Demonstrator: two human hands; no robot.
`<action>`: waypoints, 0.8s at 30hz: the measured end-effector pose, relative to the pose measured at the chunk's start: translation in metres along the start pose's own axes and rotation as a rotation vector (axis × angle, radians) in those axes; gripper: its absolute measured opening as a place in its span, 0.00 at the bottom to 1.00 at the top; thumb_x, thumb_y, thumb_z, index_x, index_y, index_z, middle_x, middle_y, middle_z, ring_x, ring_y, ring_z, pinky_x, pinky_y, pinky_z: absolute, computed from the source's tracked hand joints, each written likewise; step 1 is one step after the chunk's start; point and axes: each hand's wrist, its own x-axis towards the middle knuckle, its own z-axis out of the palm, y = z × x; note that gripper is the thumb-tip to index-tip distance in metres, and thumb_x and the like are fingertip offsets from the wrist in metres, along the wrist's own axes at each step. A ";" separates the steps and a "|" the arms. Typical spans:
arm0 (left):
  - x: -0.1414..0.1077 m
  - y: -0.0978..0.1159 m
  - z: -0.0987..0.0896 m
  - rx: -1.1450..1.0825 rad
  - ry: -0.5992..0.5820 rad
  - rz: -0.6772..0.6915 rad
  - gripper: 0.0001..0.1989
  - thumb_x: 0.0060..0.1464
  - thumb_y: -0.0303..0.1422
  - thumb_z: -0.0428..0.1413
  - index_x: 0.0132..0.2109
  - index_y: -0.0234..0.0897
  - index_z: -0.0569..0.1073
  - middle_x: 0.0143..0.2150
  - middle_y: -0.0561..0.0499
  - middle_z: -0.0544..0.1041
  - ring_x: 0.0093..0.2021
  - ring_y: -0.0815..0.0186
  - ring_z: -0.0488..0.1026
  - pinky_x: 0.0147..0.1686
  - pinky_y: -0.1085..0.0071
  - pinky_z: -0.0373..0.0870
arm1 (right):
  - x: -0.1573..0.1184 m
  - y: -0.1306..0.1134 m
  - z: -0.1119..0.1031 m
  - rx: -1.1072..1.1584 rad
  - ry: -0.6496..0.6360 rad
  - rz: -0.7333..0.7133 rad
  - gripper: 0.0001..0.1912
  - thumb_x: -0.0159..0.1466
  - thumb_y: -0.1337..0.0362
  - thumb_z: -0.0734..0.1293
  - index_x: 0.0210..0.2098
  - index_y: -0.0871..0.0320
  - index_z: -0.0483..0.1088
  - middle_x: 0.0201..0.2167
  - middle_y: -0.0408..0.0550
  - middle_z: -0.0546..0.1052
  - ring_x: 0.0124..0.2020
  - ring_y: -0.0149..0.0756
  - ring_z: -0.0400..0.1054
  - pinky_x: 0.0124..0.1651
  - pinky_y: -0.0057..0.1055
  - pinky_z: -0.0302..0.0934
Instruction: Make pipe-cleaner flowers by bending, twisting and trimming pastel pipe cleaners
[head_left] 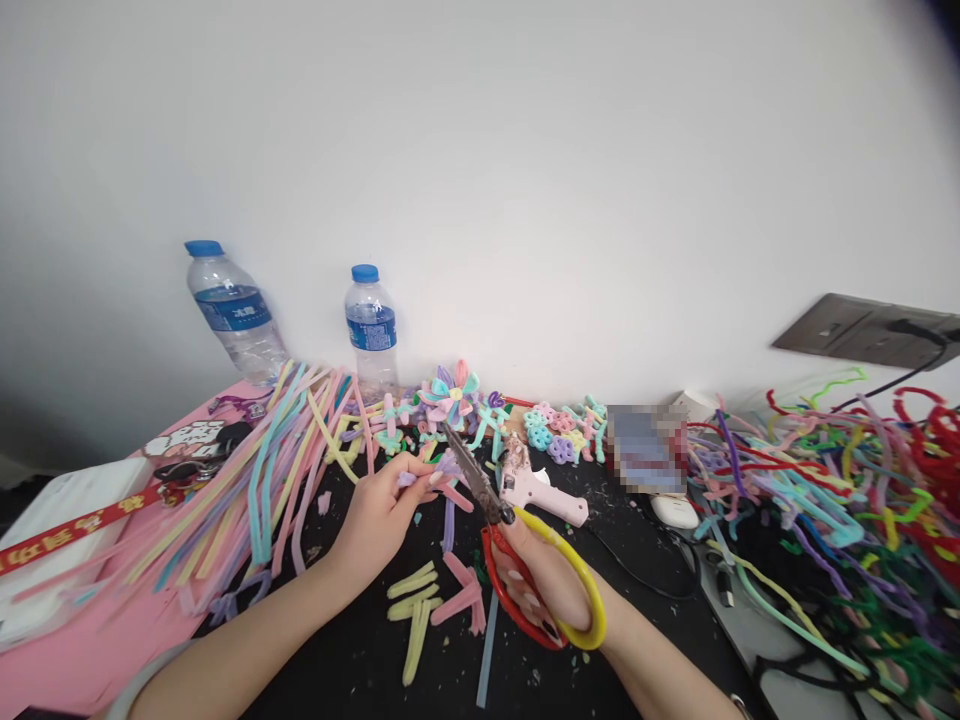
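My left hand (386, 505) pinches a small lilac pipe-cleaner piece (448, 466) between thumb and fingers. In my right hand (544, 570) are scissors (592, 600) with one red and one yellow handle loop. Their dark blades point up and left, close beside the lilac piece, and look nearly closed. Yellow pipe-cleaner pieces (418, 630) and pink pieces (466, 597) lie on the black mat below my hands. A pale pink glue gun (544, 495) rests just behind the scissors. Behind my left hand stands a multicoloured fuzzy flower (454, 394).
Two water bottles, one tilted (236, 315) and one upright (372, 330), stand by the wall. Long pastel pipe cleaners (262, 480) cover the left side. Small fuzzy flowers (562, 430), a white case (675, 511), cables and tangled coloured pipe cleaners (847, 510) lie to the right.
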 end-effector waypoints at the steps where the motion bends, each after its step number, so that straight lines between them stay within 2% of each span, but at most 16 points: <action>1: 0.000 0.000 0.000 -0.026 -0.006 -0.015 0.09 0.54 0.37 0.52 0.33 0.36 0.68 0.33 0.50 0.75 0.39 0.60 0.76 0.41 0.62 0.74 | 0.000 -0.001 0.000 0.015 0.010 -0.022 0.29 0.57 0.37 0.54 0.16 0.56 0.53 0.08 0.32 0.51 0.06 0.20 0.43 0.08 0.19 0.40; 4: 0.001 0.001 0.002 -0.127 -0.043 -0.083 0.10 0.53 0.39 0.52 0.34 0.35 0.67 0.37 0.48 0.76 0.42 0.57 0.75 0.39 0.62 0.75 | 0.000 -0.008 -0.004 0.014 0.033 -0.098 0.29 0.58 0.37 0.52 0.18 0.55 0.53 0.08 0.32 0.51 0.07 0.21 0.40 0.08 0.21 0.38; 6: 0.002 0.002 0.002 -0.160 -0.067 -0.129 0.11 0.53 0.40 0.52 0.34 0.35 0.67 0.37 0.47 0.77 0.42 0.55 0.76 0.37 0.63 0.75 | -0.001 -0.014 -0.008 -0.102 0.116 -0.176 0.27 0.59 0.38 0.52 0.20 0.55 0.54 0.10 0.33 0.52 0.09 0.22 0.42 0.10 0.22 0.40; 9: 0.002 0.003 0.003 -0.143 -0.060 -0.155 0.13 0.52 0.41 0.53 0.36 0.34 0.68 0.36 0.46 0.78 0.41 0.54 0.76 0.35 0.64 0.76 | -0.006 -0.023 -0.014 -0.498 0.309 -0.380 0.20 0.59 0.46 0.59 0.25 0.56 0.56 0.17 0.37 0.59 0.16 0.26 0.52 0.18 0.23 0.49; 11: 0.002 0.005 0.003 -0.125 -0.039 -0.154 0.14 0.52 0.42 0.53 0.38 0.34 0.70 0.37 0.46 0.78 0.41 0.54 0.76 0.34 0.64 0.76 | -0.009 -0.028 -0.015 -0.774 0.439 -0.464 0.15 0.57 0.52 0.62 0.27 0.56 0.57 0.22 0.39 0.64 0.22 0.29 0.57 0.24 0.24 0.52; 14: 0.001 0.006 0.003 -0.089 -0.018 -0.148 0.16 0.52 0.42 0.53 0.40 0.33 0.72 0.40 0.45 0.79 0.41 0.55 0.76 0.35 0.64 0.76 | -0.011 -0.030 -0.015 -1.085 0.656 -0.444 0.11 0.55 0.56 0.64 0.31 0.56 0.59 0.27 0.42 0.68 0.26 0.32 0.61 0.27 0.26 0.52; 16: 0.001 0.006 0.002 -0.049 -0.008 -0.131 0.16 0.52 0.42 0.53 0.41 0.33 0.73 0.42 0.45 0.78 0.41 0.55 0.76 0.35 0.64 0.76 | -0.010 -0.029 -0.014 -1.229 0.741 -0.426 0.10 0.55 0.59 0.64 0.33 0.56 0.61 0.30 0.43 0.70 0.27 0.33 0.63 0.27 0.26 0.52; 20: 0.000 0.003 0.000 0.079 0.016 -0.034 0.16 0.53 0.40 0.51 0.41 0.33 0.74 0.44 0.46 0.78 0.39 0.58 0.77 0.36 0.65 0.76 | -0.008 -0.027 -0.013 -1.385 0.756 -0.419 0.11 0.53 0.59 0.65 0.34 0.56 0.64 0.31 0.43 0.72 0.30 0.35 0.66 0.28 0.27 0.52; 24: 0.000 0.001 -0.004 0.323 0.051 0.096 0.14 0.55 0.37 0.50 0.41 0.35 0.75 0.40 0.47 0.79 0.34 0.60 0.77 0.34 0.68 0.74 | -0.008 -0.026 -0.011 -1.461 0.732 -0.397 0.11 0.53 0.59 0.65 0.34 0.56 0.66 0.30 0.43 0.72 0.30 0.35 0.68 0.28 0.27 0.52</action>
